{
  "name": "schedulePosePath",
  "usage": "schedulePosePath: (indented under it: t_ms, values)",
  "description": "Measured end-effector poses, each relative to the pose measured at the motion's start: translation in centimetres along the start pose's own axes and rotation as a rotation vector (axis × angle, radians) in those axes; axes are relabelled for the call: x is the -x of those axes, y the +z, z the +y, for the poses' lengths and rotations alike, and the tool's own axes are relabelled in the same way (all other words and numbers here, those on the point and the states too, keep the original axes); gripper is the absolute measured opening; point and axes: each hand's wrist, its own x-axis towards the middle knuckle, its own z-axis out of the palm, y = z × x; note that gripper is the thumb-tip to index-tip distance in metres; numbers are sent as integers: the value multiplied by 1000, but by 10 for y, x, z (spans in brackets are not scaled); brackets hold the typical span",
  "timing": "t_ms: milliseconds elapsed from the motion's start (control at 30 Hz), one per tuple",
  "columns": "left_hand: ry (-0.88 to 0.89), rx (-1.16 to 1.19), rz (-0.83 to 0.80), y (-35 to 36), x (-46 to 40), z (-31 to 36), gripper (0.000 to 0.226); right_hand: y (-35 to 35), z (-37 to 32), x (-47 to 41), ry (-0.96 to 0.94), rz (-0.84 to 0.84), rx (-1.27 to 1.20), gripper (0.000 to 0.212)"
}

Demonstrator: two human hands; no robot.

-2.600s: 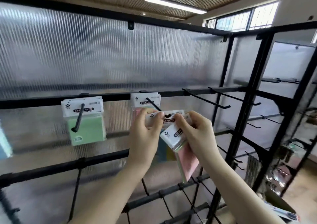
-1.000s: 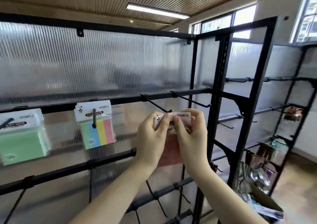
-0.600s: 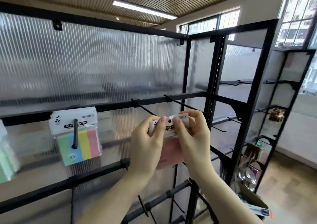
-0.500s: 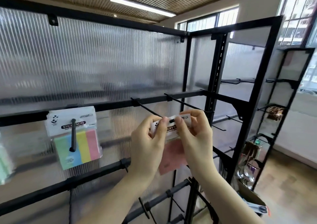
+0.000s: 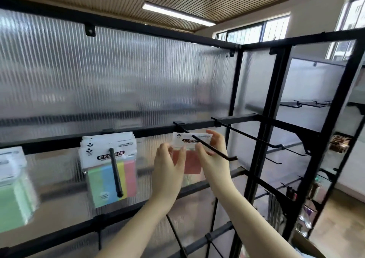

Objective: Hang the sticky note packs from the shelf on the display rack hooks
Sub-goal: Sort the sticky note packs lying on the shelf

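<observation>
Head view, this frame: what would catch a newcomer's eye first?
Two hands at centre, the left hand and right hand, hold a red sticky note pack threaded onto a black hook. To the left, multicoloured packs hang on another hook, and green packs at the left edge.

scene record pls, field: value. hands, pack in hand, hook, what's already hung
left hand: pinches the pack's lower left edge
right hand: holds the pack's right side
red pack: header card threaded on the hook, slid well back from the tip
hook: black, runs through the pack, upturned tip free
striped packs: several hung on the next hook to the left
green packs: hung at far left, partly cut off
empty hook: to the right
</observation>
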Motion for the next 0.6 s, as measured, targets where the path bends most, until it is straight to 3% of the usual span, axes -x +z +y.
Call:
schedulePosePath:
  t_ms: [100, 333, 500, 600]
  values:
    - [-90, -23, -7, 1, -6, -15, 31, 17, 12, -10, 12, 37, 26, 38]
    - [-275, -165, -82, 2, -6, -38, 30, 21, 37, -10, 255, -7, 69, 37]
    - [-377, -288, -186, -6, 10, -53, 26, 14, 61, 8, 462, -219, 215, 22]
    - [-434, -344, -203, -18, 27, -55, 16, 13, 68, 21, 456, -330, 279, 16]
